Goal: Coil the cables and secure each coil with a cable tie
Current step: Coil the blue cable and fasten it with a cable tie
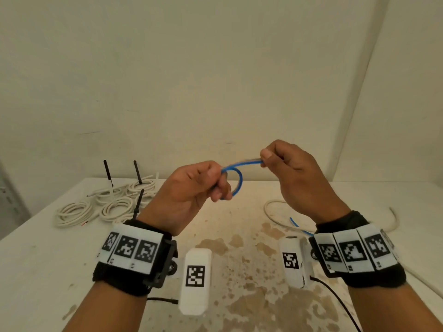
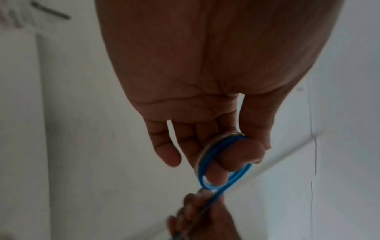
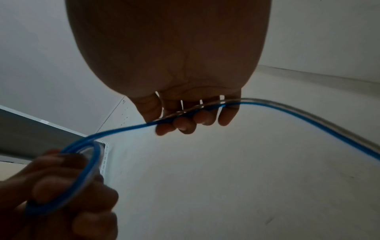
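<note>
My left hand [image 1: 191, 190] pinches a small loop of blue cable [image 1: 236, 178] between thumb and fingers; my right hand [image 1: 294, 173] curls round the strand leading off it (both raised above the table [image 1: 36, 259]). Tied white coils [image 1: 112, 202] lie far left.

**Colours on the desk**

The cable [image 1: 236, 174] is bright blue. The coils [image 1: 115, 204] are cream-white with black ties [image 1: 138, 202]. The desk [image 1: 43, 259] is white, blotched brown at its middle. The wristbands [image 1: 134, 252] are black with black-and-white square markers.
</note>
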